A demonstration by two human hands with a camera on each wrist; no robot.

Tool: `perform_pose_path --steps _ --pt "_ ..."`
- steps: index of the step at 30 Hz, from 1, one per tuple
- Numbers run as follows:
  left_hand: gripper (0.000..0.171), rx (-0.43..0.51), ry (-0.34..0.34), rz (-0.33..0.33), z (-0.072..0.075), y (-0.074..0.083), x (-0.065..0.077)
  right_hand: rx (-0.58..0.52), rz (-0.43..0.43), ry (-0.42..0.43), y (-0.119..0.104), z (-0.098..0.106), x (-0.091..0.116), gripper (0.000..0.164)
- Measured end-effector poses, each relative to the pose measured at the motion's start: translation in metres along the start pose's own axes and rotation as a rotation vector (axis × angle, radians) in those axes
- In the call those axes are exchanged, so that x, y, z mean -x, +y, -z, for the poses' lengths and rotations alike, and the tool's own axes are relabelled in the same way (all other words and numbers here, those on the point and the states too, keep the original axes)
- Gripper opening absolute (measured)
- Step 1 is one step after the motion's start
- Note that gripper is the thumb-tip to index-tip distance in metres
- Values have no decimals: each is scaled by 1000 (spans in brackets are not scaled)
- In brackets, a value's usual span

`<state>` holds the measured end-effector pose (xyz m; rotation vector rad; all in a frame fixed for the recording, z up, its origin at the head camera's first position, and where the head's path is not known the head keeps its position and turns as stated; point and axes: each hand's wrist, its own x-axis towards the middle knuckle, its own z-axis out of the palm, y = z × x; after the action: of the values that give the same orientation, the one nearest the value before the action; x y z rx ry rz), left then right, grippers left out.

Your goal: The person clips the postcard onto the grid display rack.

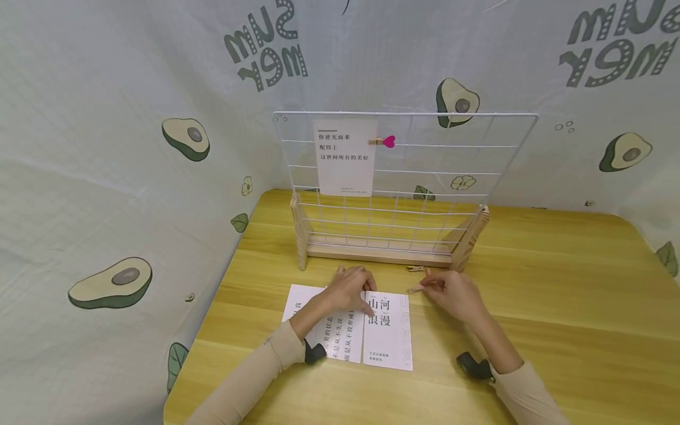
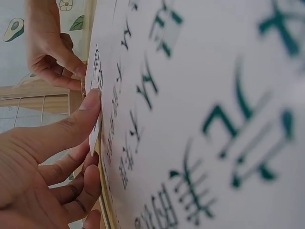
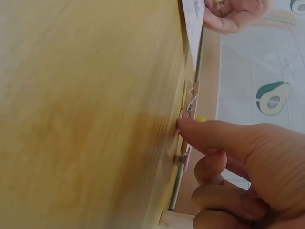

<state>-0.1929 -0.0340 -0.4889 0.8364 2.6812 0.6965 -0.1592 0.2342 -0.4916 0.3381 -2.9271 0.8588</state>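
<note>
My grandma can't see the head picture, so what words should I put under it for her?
A person's right hand pinches a small wooden clip at a wooden table, while the left hand touches white printed cards. Behind stands a white wire rack with a wooden base, where another card hangs beside a pink heart clip gripping its edge.

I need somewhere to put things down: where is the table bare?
The table looks bare right of the rack and right hand, and on the near side of the cards. It is crowded before the rack, where the left hand, cards and clothespins gather.
</note>
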Motion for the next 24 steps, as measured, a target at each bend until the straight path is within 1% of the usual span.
perform_pose_path --steps 4,6,9,14,16,19,24 --pt "47 33 -15 11 0 0 -1 -1 10 -30 1 2 2 15" --pt "44 68 -25 15 0 0 -1 -5 13 -45 1 2 3 17" --pt "39 144 -40 18 0 -1 -2 -13 9 -57 0 2 5 15" --pt "32 246 -61 8 4 -4 -1 -52 -8 -48 -1 1 7 8" --pt "29 284 -71 7 6 -5 0 -89 -20 -53 -2 2 9 7" --pt "26 351 -79 12 9 -7 1 -174 -49 -86 -3 3 11 9" --pt "23 411 -61 15 12 -10 2 -338 -111 -172 -5 4 13 18"
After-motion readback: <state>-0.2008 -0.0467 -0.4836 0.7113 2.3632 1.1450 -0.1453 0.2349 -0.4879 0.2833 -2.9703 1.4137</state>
